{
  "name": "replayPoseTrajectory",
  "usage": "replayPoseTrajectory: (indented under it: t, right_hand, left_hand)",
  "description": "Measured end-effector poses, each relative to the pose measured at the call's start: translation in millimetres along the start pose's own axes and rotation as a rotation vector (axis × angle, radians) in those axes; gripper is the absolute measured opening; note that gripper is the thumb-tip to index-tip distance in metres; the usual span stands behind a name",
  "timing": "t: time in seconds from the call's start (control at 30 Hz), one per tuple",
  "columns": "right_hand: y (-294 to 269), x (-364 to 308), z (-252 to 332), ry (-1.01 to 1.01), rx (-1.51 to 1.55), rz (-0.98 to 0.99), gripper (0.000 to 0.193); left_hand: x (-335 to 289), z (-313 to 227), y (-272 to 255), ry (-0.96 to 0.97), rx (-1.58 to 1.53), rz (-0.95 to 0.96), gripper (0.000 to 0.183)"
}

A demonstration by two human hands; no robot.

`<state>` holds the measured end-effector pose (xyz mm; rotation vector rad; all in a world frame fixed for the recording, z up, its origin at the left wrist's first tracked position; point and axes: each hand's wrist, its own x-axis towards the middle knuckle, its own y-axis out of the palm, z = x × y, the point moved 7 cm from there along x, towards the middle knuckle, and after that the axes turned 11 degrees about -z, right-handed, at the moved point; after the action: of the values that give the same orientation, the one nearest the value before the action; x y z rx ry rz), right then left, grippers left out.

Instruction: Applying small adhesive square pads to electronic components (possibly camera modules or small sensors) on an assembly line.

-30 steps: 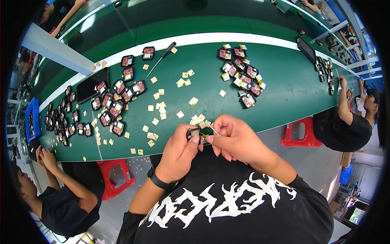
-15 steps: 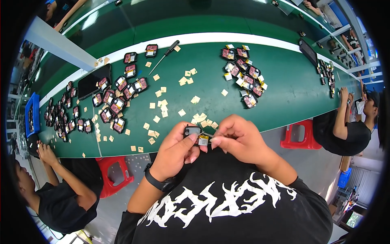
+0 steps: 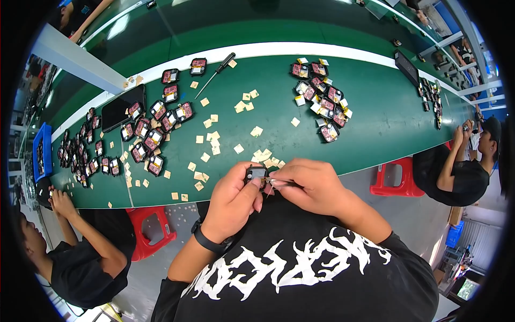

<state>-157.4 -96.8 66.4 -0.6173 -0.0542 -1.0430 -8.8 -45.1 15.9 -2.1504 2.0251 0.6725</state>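
Near the table's front edge, my left hand [image 3: 234,190] is closed around a small black device housing [image 3: 256,172], its thumb across the front. My right hand [image 3: 312,185] pinches a slim dark tool that looks like tweezers [image 3: 293,184], its tip at the right side of the housing. The fingers partly hide the parts there. Just beyond my hands lie several small beige square pieces [image 3: 263,155]. Farther off at the right is a cluster of open black housings [image 3: 327,107] with reddish boards and silver-and-yellow parts.
More open housings [image 3: 153,139] cover the table's left side, beside a dark flat tray [image 3: 120,111]. A screwdriver [image 3: 217,72] lies near the far edge. A blue bin [image 3: 42,152] stands at far left. Co-workers sit at both sides, near red stools [image 3: 397,178].
My right hand has moved left against the housing, and its fingers have closed in around the tool. The silver-and-yellow part seen below the housing is now mostly covered.
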Motion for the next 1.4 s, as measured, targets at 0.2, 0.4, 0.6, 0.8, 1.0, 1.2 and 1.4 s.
replayPoseTrajectory:
  t: [0.2, 0.4, 0.6, 0.8, 1.0, 1.2, 1.4]
  right_hand:
    - [3, 4, 2, 0.128, 0.055, 0.002, 0.022]
    - [6, 6, 5, 0.039, 0.042, -0.015, 0.02]
    - [12, 6, 5, 0.013, 0.025, -0.02, 0.015]
    - [16, 6, -4, 0.208, 0.115, 0.015, 0.01]
    - [18, -2, -34, 0.622, 0.269, -0.057, 0.02]
    - [28, -5, -40, 0.737, 0.347, 0.019, 0.026]
    - [33, -7, -35, 0.755, 0.285, 0.096, 0.024]
  left_hand:
    - [-1, 0, 4, 0.047, 0.041, 0.001, 0.021]
    - [-2, -6, 2, 0.246, 0.195, -0.038, 0.021]
    - [-5, -15, 6, 0.351, 0.301, -0.022, 0.022]
    - [-7, -10, 4, 0.356, 0.33, -0.008, 0.022]
    - [-12, -14, 4, 0.31, 0.352, 0.058, 0.021]
    - [-11, -9, 1, 0.269, 0.317, 0.106, 0.019]
    - [-11, 1, -2, 0.295, 0.289, 0.145, 0.02]
